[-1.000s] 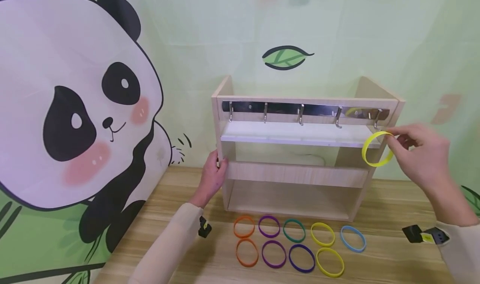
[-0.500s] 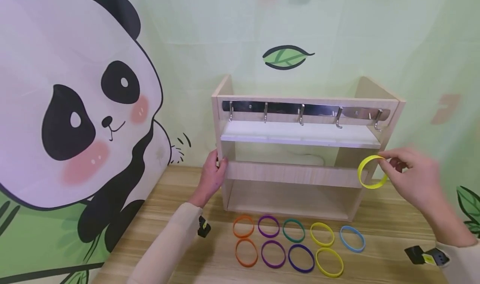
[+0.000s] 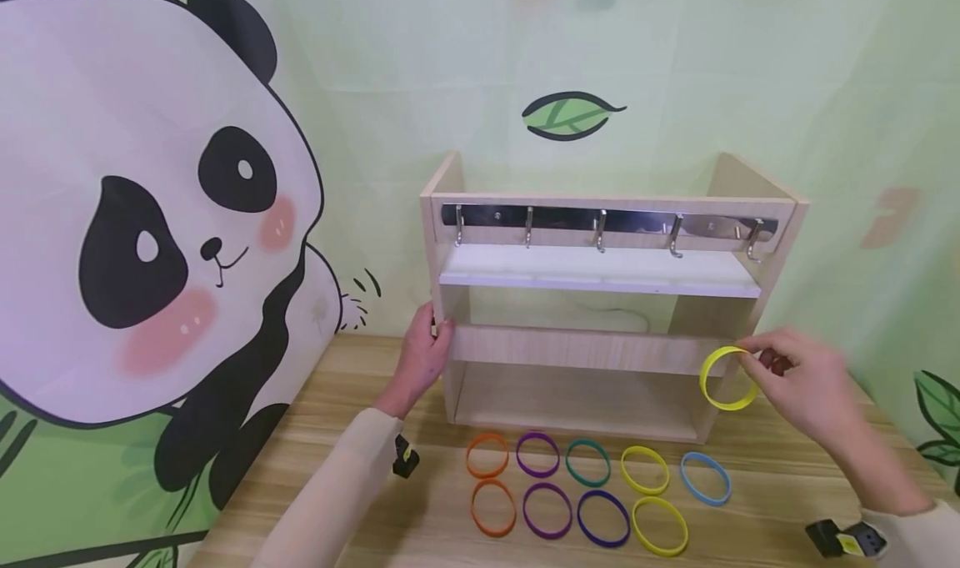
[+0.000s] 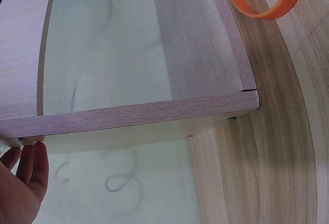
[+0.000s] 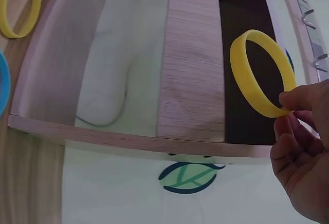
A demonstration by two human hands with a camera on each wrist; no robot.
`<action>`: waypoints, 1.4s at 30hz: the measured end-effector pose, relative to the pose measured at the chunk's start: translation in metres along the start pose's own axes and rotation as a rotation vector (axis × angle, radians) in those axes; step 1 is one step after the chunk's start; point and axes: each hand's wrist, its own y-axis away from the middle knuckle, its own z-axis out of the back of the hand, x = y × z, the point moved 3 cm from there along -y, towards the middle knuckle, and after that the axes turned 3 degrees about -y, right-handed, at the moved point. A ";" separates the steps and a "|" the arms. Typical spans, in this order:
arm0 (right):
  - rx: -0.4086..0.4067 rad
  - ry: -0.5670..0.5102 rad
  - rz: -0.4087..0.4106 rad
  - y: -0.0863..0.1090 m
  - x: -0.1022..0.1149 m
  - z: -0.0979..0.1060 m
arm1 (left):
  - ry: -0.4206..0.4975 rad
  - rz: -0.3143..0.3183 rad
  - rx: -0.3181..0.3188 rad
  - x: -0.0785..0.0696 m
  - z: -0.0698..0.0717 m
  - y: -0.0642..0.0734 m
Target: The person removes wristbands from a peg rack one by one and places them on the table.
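Observation:
My right hand pinches a yellow wristband between thumb and fingertips. The band hangs in front of the right side of a small wooden rack, near its lower compartment. At the rack's left panel, my left hand rests its fingers against the outer side; these fingertips also show in the left wrist view. A metal strip with several hooks runs across the rack's upper front, and no band hangs on it.
Two rows of wristbands lie on the wooden table before the rack: orange, purple, green, dark blue, yellow and light blue. A panda-print backdrop stands behind and left.
My right hand has moved down and slightly left with the yellow wristband, from near the rightmost hook to beside the lower compartment. My left hand stays at the panel.

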 end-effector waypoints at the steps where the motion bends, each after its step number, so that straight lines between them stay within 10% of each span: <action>1: 0.012 -0.007 -0.010 0.003 -0.001 -0.002 | -0.003 0.000 0.002 0.000 0.000 0.000; 42: 0.631 -0.239 -0.292 0.142 -0.056 -0.053 | 0.012 0.000 0.007 0.000 0.000 0.001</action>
